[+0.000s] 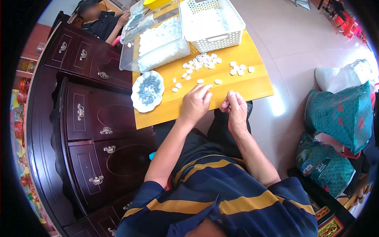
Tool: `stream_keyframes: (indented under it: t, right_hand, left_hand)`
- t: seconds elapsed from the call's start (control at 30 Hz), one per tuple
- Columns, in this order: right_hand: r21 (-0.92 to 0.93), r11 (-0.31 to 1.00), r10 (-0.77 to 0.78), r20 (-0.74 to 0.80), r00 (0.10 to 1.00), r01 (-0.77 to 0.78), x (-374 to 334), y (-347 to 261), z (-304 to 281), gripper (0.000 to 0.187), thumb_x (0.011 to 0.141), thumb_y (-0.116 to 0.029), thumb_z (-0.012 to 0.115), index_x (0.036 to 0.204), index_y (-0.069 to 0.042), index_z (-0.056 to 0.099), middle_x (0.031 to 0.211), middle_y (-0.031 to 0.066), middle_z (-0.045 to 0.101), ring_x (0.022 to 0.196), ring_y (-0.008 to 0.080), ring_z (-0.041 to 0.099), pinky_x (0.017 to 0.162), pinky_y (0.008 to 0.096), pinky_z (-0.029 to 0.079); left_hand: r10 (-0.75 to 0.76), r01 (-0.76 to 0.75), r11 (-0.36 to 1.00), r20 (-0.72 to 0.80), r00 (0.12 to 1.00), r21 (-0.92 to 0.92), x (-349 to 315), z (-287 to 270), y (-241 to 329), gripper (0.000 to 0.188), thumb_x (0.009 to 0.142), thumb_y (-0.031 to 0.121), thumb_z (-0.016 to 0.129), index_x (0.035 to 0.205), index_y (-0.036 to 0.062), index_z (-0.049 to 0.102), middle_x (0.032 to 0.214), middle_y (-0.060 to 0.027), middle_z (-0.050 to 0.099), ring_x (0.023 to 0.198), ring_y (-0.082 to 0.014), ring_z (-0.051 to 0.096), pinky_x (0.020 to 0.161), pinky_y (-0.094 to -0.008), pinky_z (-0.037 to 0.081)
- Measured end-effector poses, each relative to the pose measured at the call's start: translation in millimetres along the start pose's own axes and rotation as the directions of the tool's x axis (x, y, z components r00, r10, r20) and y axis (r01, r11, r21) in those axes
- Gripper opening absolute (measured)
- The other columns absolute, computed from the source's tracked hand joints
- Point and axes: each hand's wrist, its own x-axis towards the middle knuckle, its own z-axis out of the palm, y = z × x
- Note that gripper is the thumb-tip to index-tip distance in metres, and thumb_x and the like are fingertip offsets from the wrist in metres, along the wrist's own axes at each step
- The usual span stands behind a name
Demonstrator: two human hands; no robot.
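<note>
My left hand (195, 104) is just over the table's near edge, its fingers bent and pressed together at the tips. Whatever lies between them is too small to make out. To its right, my right hand (236, 110) is closed in a pinch at the edge, thumb and forefinger together, and its contents are hidden. Beyond my left hand lie a few single white round pieces (218, 81). Farther back spreads a loose pile of the same white pieces (203, 61), with a smaller group (237, 71) to the right. A scalloped white plate (137, 98) holds small dark grey parts.
At the back of the yellow table (256, 85), a clear bin (130, 59) and a white perforated basket (219, 43) hold many white pieces. A dark wooden cabinet (118, 148) stands left. Another person (100, 23) sits at the far left. Teal bags (335, 112) stand on the right.
</note>
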Motion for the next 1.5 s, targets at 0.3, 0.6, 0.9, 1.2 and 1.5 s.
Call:
stream_keyframes:
  t: [0.3,0.6,0.9,1.2,1.5]
  right_hand:
    - [-0.106,0.994,0.009,0.067,0.998,-0.002,-2,8,1,0.032,0.107,-0.033,0.055,0.084,-0.011,0.057,0.071,0.0005,0.059,0.065,0.0092,0.054,0.063,0.0238,0.044]
    - [-0.121,0.993,0.008,0.083,0.997,0.002,-5,-2,6,0.032,0.107,-0.033,0.056,0.084,-0.011,0.059,0.072,0.0001,0.060,0.065,0.0088,0.054,0.064,0.0236,0.044]
    - [-0.178,0.982,0.094,0.167,0.981,-0.064,-10,4,9,0.029,0.107,-0.030,0.056,0.086,-0.009,0.060,0.073,0.0007,0.062,0.065,0.0090,0.055,0.065,0.0232,0.045]
    - [-0.319,0.946,0.163,0.303,0.939,-0.062,-12,12,7,0.022,0.106,-0.024,0.059,0.093,-0.007,0.063,0.081,0.0009,0.067,0.073,0.0080,0.060,0.068,0.0223,0.047]
    - [-0.172,0.948,0.311,0.344,0.886,-0.266,-11,10,3,0.021,0.105,-0.027,0.061,0.107,-0.008,0.068,0.088,0.0001,0.070,0.077,0.0068,0.065,0.068,0.0209,0.052]
  left_hand:
    - [-0.202,0.199,0.941,-0.019,0.979,0.274,2,-30,-47,0.039,0.092,0.015,0.065,0.130,0.0054,0.063,0.111,-0.0158,0.067,0.100,-0.0364,0.067,0.085,-0.0458,0.055]
    - [-0.168,0.170,0.937,-0.034,0.985,0.305,-8,-20,-36,0.026,0.094,0.024,0.067,0.115,0.0094,0.071,0.105,-0.0126,0.067,0.094,-0.0367,0.068,0.079,-0.0461,0.055]
    - [0.090,-0.059,0.976,-0.141,0.986,0.208,-60,-32,-8,0.024,0.080,0.017,0.081,0.101,0.0085,0.073,0.091,-0.0094,0.066,0.086,-0.0297,0.067,0.073,-0.0386,0.056]
    - [0.243,-0.207,0.948,-0.130,0.961,0.240,-72,-24,-10,0.007,0.085,0.010,0.076,0.088,0.0068,0.071,0.085,-0.0068,0.066,0.078,-0.0246,0.068,0.066,-0.0348,0.055]
    - [0.113,-0.135,0.987,-0.221,0.969,-0.088,-53,-26,18,0.009,0.087,0.003,0.074,0.096,0.0029,0.071,0.089,-0.0104,0.066,0.080,-0.0287,0.067,0.070,-0.0368,0.055]
